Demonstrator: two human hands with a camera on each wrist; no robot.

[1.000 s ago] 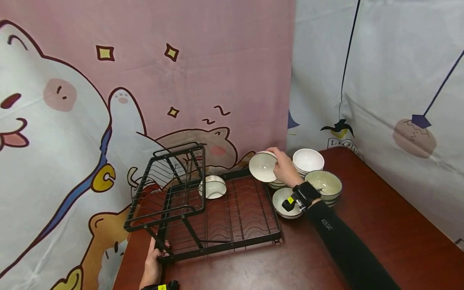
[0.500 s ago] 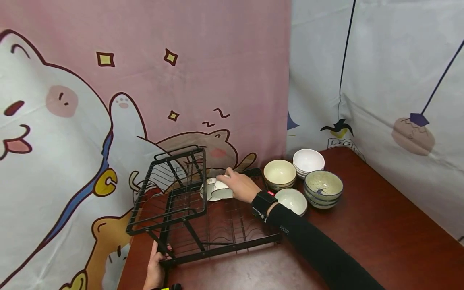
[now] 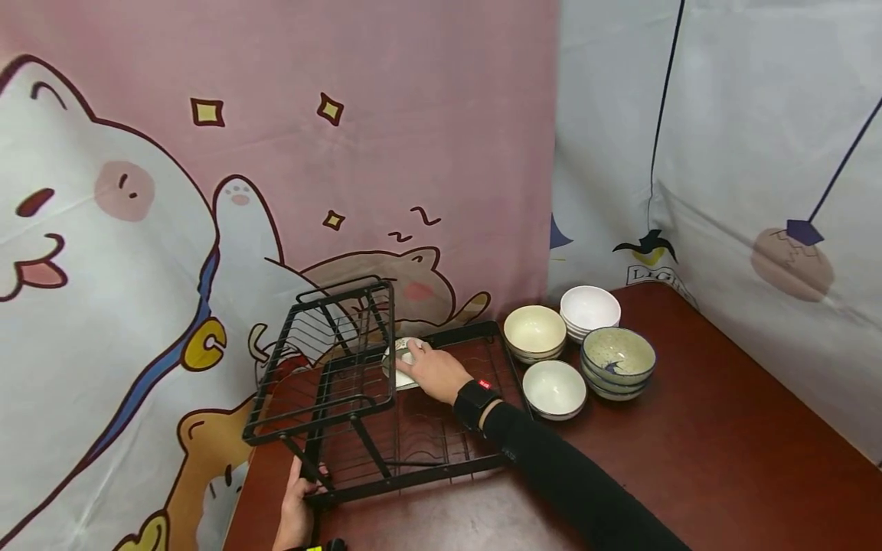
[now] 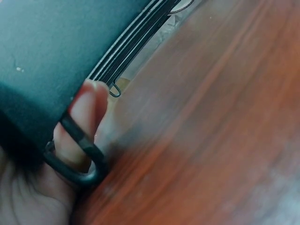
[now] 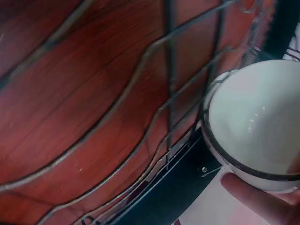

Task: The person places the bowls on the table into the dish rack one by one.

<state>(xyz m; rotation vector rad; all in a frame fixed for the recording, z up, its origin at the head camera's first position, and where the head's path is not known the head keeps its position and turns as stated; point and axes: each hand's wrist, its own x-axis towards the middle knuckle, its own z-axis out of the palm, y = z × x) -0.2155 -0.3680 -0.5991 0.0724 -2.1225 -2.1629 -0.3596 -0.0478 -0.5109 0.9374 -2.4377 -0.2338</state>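
Note:
My right hand point(image 3: 437, 373) pinches the rim of a white bowl point(image 5: 253, 112) with a dark edge, one finger outside and another digit just inside. The bowl stands on its side in the lower tier of a black wire dish rack point(image 3: 406, 482), close against another bowl point(image 3: 396, 346) with a floral pattern. In the right wrist view, that second bowl's rim shows just behind the held one. My left hand point(image 3: 296, 505) grips the rack's front left corner; in the left wrist view a digit point(image 4: 84, 117) passes through a black wire loop.
Right of the rack stand a stack of cream bowls point(image 3: 534, 330), a stack of white bowls point(image 3: 590, 308), a pale bowl point(image 3: 554, 389) and a stack of blue-rimmed speckled bowls point(image 3: 618, 360). The raised upper tier point(image 3: 324, 360) overhangs the rack's left side. A patterned cloth point(image 3: 427, 153) hangs behind.
My right hand has carried the white bowl left from above the bowl stacks into the rack, turning it on its side against the other bowl. My left hand stays on the rack corner.

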